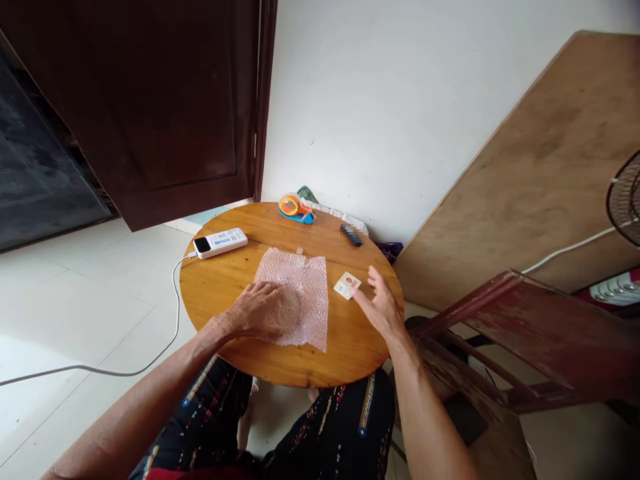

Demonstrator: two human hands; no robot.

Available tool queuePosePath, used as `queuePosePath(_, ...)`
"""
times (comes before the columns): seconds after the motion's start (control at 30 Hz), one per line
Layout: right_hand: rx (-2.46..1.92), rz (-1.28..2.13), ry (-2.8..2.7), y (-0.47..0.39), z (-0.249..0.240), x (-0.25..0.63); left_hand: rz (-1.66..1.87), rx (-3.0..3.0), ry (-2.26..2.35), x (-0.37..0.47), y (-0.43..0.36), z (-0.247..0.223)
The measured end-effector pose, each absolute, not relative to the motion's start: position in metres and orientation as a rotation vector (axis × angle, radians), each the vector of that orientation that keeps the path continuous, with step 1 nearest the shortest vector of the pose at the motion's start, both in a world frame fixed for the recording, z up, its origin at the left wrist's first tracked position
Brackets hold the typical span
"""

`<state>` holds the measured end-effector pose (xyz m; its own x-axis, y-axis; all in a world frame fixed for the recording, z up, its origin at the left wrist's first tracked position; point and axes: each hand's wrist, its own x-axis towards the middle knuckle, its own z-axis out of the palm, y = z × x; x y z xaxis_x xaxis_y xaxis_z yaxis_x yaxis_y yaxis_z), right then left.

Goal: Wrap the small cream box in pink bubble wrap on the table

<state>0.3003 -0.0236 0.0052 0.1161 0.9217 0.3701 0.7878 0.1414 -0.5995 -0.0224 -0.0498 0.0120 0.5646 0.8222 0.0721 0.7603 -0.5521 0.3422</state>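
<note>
A sheet of bubble wrap (313, 287) lies on the round wooden table (230, 277). My left hand (257, 310) rests flat across its left side, fingers stretched out. Something round and brownish (289, 310) shows through the wrap beside those fingers; I cannot make out what it is. To the right lies a small printed card (347, 285), pale with a red mark. My right hand (380, 300) hovers at the card's right edge with thumb and fingers apart. Its thumb tip is close to the card, and whether they touch is unclear.
At the back stands an orange and blue tape dispenser (296, 208). A white power bank (220, 243) with a cable (176, 307) sits on the left. A blurred dark object (351, 235) lies back right. A red wooden chair (525, 333) stands right of the table.
</note>
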Motion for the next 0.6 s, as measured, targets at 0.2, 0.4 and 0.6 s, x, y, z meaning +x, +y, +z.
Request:
queuePosePath(0.2, -1.714, 0.267, -1.522, -0.051, -0.029, 0.305, 0.487, 2.54, 1.321, -0.035, -0.056, -0.002)
queuePosePath(0.4, -1.758, 0.248, -1.504, -0.046, -0.029, 0.301, 0.547, 2.548, 1.29, -0.036, -0.054, -0.007)
queuePosePath(0.6, -1.759, 0.237, -1.516, -0.043, -0.029, 0.302, 0.545, 2.545, 1.332, -0.035, -0.054, -0.006)
